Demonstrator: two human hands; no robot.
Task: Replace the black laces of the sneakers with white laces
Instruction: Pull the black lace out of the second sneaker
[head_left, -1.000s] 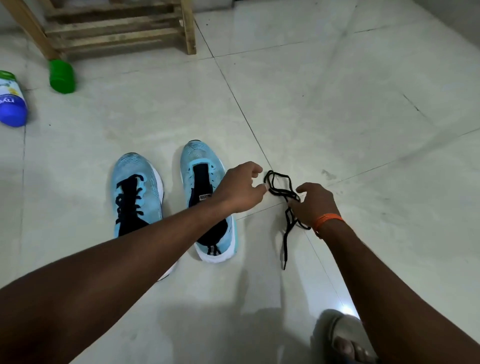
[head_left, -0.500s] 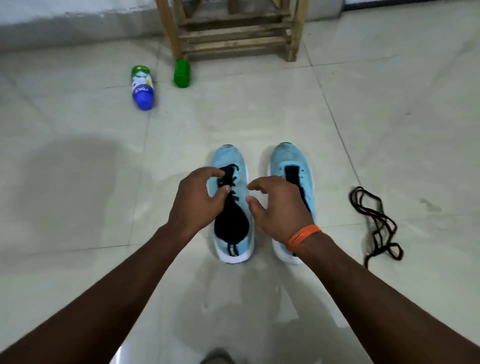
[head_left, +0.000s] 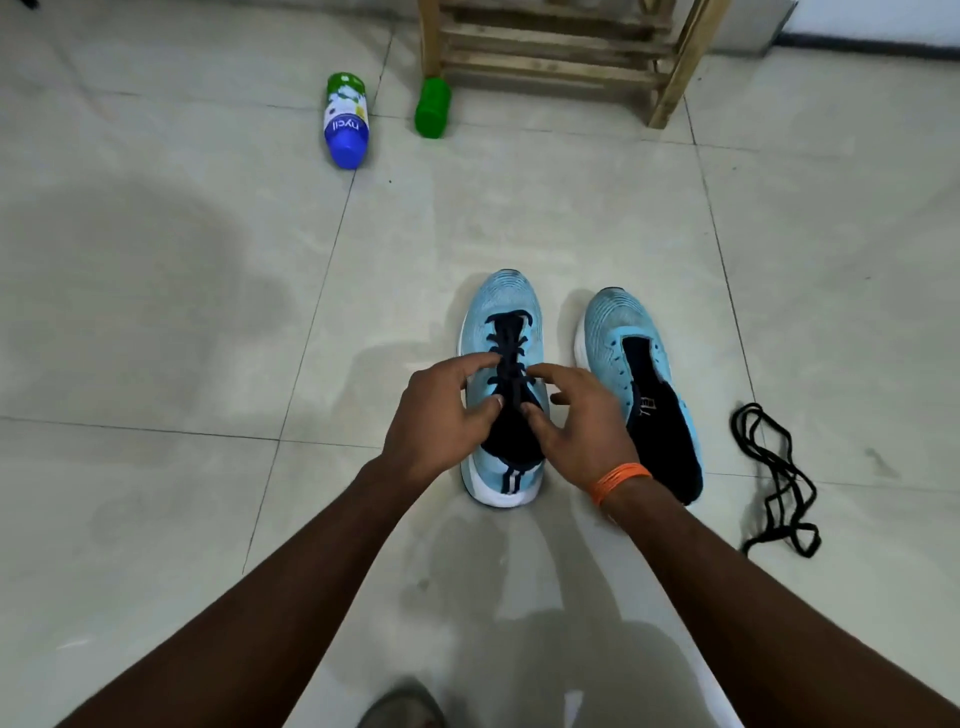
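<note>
Black laces (head_left: 508, 340) — fingers (head_left: 467, 364) at them

floor (head_left: 156, 322): smooth glossy tile, reflective
sneakers (head_left: 501, 296): light-blue knit cloth, ribbed toes; smooth white soles
laces (head_left: 511, 332): black woven cord, matt
rack (head_left: 556, 57): bare rough wood
bottle (head_left: 345, 122): glossy plastic

Head-worn view, steeply down over left hand (head_left: 436, 415), right hand (head_left: 584, 423)
</note>
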